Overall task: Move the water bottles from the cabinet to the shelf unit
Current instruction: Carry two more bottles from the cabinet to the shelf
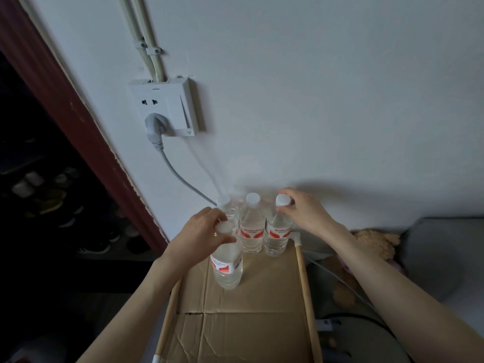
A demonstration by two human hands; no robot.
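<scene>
Four clear plastic water bottles with white caps and red labels stand on a flattened brown cardboard sheet [243,318] against the white wall. The left hand [201,231] grips the nearest bottle [227,263] at its neck; the right hand [305,213] pinches the rightmost bottle [277,237] below its cap, apparently closed.

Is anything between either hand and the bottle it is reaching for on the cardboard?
Nothing visible. The left hand is already closed around the neck of the front bottle, and the right hand has its fingers on the neck of the right rear bottle. Both stand on the cardboard.
</scene>
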